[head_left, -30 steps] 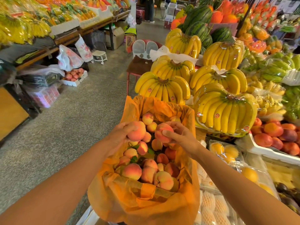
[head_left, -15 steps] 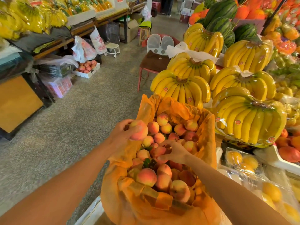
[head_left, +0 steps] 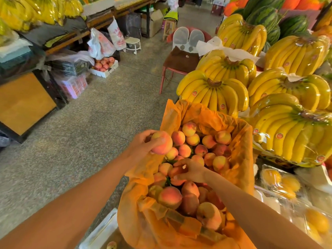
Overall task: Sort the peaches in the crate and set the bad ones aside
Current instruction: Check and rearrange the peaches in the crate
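Note:
A crate lined with orange paper holds several pink-yellow peaches. My left hand grips one peach above the crate's left edge. My right hand reaches down into the middle of the pile, its fingers curled round a reddish peach that lies among the others. More peaches fill the near end of the crate.
Wrapped banana bunches crowd the stand right of the crate, with watermelons behind. Clear packs of yellow fruit lie at the right. A white tray with a peach sits below left. Open floor spreads left; a red chair stands beyond.
My right hand went down from holding a peach up into the pile and now grips another one there. My left hand kept its peach, staying over the crate's left edge.

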Action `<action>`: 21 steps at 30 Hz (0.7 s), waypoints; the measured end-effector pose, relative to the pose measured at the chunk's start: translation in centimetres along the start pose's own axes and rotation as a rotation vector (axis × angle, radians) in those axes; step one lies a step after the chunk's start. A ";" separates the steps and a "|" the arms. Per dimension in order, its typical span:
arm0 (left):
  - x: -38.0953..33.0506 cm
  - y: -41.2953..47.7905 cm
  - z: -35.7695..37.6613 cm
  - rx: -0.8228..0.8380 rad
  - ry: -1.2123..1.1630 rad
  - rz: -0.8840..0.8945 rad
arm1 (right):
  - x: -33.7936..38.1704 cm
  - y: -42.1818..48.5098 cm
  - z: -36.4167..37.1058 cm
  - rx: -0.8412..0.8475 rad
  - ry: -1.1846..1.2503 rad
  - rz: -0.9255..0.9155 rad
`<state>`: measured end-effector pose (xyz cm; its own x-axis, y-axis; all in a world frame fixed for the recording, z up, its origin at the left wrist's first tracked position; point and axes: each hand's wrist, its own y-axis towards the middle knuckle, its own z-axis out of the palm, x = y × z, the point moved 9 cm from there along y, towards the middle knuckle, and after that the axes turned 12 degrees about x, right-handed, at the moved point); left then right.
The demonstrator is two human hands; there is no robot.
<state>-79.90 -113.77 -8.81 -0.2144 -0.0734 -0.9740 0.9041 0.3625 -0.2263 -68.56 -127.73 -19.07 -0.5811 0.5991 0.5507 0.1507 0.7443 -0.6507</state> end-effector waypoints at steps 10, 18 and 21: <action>-0.2 0.5 1.0 0.038 0.028 -0.018 | 0.4 -1.6 -0.2 0.038 0.082 -0.086; -0.4 0.5 1.8 0.056 0.020 -0.015 | 0.0 -2.5 -2.8 -0.105 0.363 -0.156; -1.0 0.7 2.4 0.051 0.061 -0.002 | 1.9 -4.6 -4.9 -0.126 0.688 -0.344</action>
<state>-78.16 -115.70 -8.04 -0.2366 -0.0170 -0.9715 0.9211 0.3144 -0.2298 -66.45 -128.61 -12.49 0.0093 0.3459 0.9382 0.1659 0.9247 -0.3426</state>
